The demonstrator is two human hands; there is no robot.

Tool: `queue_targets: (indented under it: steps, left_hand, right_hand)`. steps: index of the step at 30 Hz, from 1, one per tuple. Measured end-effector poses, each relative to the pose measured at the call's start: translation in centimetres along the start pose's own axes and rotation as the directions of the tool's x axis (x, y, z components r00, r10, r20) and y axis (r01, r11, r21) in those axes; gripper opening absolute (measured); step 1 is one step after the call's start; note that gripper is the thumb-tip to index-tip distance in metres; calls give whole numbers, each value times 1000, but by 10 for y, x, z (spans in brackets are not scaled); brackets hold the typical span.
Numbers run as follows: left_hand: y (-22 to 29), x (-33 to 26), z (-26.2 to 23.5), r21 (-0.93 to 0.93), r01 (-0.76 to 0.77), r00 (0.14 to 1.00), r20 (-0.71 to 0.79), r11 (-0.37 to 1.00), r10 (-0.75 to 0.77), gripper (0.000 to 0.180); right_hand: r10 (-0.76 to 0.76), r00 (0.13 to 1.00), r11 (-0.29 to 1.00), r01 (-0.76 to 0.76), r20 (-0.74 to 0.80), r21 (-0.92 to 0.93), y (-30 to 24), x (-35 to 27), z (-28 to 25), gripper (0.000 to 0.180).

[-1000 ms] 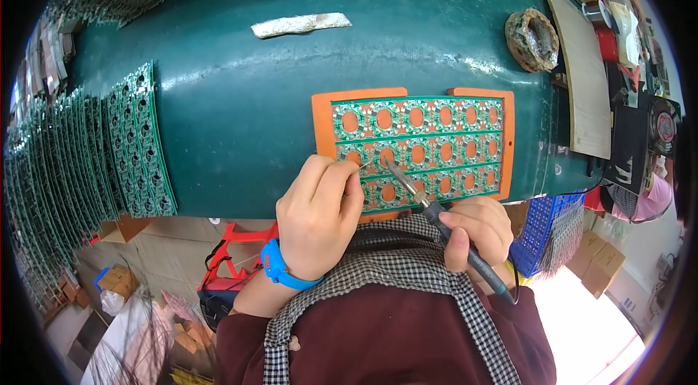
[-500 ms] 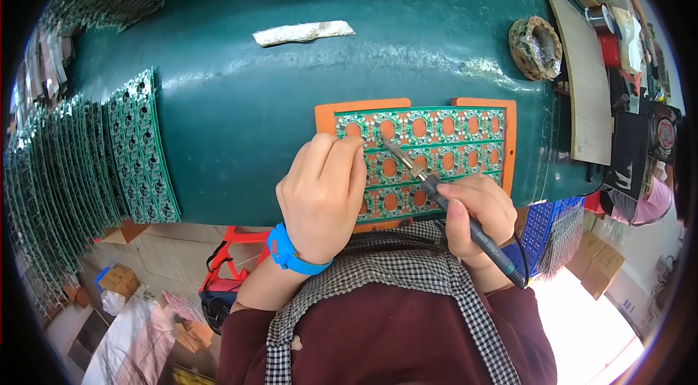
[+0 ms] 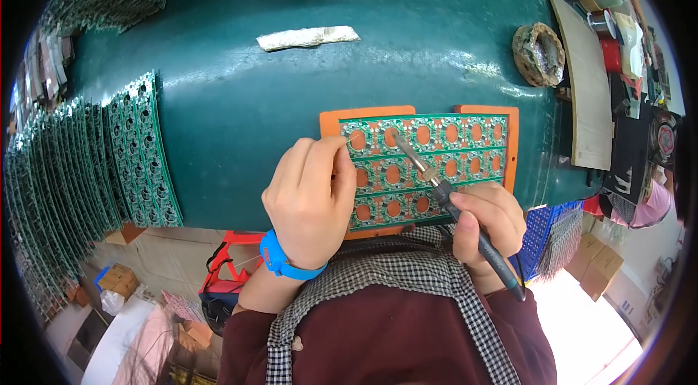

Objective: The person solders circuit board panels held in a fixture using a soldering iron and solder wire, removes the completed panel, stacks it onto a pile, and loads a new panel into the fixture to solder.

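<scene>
At the near edge of a green table [image 3: 240, 94], the right hand [image 3: 488, 221] grips a soldering iron [image 3: 451, 199], tip on a green circuit board [image 3: 425, 167] in an orange tray [image 3: 367, 114]; the left hand [image 3: 309, 199] pinches thin solder wire [image 3: 347, 138] beside it.

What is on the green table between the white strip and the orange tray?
Nothing: between the white strip and the orange tray the head view shows only bare green table.
</scene>
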State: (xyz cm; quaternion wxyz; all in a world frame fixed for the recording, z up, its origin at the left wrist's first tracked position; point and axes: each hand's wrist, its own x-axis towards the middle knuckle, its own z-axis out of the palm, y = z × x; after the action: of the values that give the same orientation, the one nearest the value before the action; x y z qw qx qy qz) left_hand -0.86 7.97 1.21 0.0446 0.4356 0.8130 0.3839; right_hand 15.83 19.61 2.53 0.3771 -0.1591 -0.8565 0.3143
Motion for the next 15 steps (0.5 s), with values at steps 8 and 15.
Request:
queue_targets:
  steps: [8,15]
  left_hand:
    - [-1,1,5,-2,-12,999,48,1000,12,20]
    - [-1,1,-3,-48,7,996,94,999,-2,19]
  right_hand:
    - [30,996,999,-33,88,31,-1,6,13,15]
    - [1,997,999,2,75,-50,-6,2,11,13]
